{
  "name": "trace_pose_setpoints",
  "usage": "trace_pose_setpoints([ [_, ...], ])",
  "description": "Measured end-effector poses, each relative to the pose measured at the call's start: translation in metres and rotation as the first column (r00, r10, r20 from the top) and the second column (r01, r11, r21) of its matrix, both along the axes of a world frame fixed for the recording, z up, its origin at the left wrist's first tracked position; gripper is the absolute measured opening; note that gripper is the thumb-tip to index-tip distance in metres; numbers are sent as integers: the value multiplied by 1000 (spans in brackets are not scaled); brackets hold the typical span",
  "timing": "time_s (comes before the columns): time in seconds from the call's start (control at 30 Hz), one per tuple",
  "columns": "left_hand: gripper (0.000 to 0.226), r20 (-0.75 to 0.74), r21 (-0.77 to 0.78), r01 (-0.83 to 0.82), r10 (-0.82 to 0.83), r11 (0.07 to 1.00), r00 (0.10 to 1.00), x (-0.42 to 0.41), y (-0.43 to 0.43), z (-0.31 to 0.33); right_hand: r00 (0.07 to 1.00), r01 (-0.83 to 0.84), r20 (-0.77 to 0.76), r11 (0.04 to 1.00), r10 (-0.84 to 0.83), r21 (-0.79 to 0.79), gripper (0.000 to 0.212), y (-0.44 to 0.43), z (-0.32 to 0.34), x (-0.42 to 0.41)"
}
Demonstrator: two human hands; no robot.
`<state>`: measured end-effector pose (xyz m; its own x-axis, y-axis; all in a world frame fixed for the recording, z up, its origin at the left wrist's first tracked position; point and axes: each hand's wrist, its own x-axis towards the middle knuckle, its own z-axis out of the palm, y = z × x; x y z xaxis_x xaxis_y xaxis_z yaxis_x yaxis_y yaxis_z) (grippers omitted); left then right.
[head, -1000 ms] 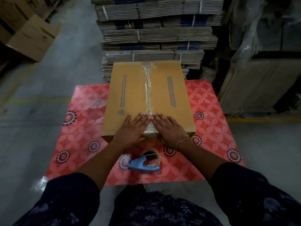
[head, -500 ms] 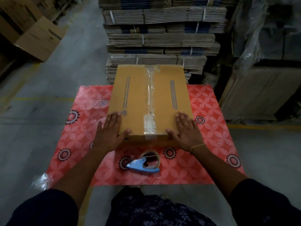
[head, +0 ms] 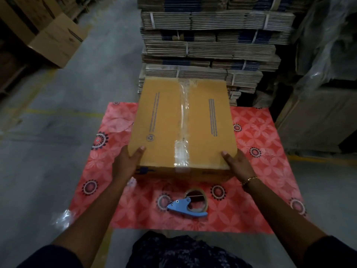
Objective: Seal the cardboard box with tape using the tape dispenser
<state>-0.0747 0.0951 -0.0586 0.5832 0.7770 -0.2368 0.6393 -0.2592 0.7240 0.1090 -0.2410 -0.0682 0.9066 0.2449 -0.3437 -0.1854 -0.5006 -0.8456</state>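
The brown rectangular cardboard box sits on the red flower-patterned tabletop with its long axis running straight away from the person, and a strip of clear tape already lies along the centre seam and folds over the near edge. The left hand clasps the near left corner, thumb on the top face and the other fingers wrapped down the side out of sight; the right hand mirrors it at the near right corner, thumb tip on top, palm against the side wall. So both hands are closed around the box's near corners, and it lies between them, reaching forward from the fingers. The blue-handled tape dispenser with its tan roll lies flat on the tabletop just nearer than the box, untouched, slightly closer to the right hand. With the seam taped, a lift or turn of the box seems likely.
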Motion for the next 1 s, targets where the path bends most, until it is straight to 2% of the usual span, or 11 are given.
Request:
trace_pose_setpoints([
  [0.13,52,53,44,-7,4,999,999,-23,51,15,998,-55,-5,998,55,28,65,59,13,-18],
  [0.27,59,-1,48,20,-20,999,1000,-34,78,17,997,-65,-33,998,65,-3,88,93,8,-28],
  [0.37,62,-28,6,30,-30,1000,999,-35,84,12,995,-74,-74,997,73,-5,86,95,8,-34],
  [0.43,59,-6,143,74,-74,987,997,-31,84,10,990,-60,-129,998,61,12,80,85,4,-35],
  [0.5,64,-54,373,172,-164,912,985,-21,80,7,984,3,-179,999,3,34,74,70,3,-44],
  [0.57,70,-98,490,315,-308,813,946,-2,67,4,977,83,-199,997,-81,-2,64,52,-2,-63],
  [0.67,65,-195,540,545,-535,641,822,34,30,8,975,83,-184,974,-123,-209,41,19,-24,-101],
  [0.73,66,-245,524,636,-616,566,749,50,6,8,971,-11,-228,930,-78,-367,51,4,-41,-125],
  [0.8,70,-308,502,690,-638,521,706,55,-10,4,943,-66,-320,895,-89,-442,63,0,-52,-147],
  [0.9,71,-356,535,686,-605,493,712,54,-12,0,879,34,-425,918,-215,-395,74,12,-58,-166],
  [1.0,71,-358,523,694,-611,495,706,55,-10,2,749,280,-553,931,-364,-234,59,30,-60,-172],
])
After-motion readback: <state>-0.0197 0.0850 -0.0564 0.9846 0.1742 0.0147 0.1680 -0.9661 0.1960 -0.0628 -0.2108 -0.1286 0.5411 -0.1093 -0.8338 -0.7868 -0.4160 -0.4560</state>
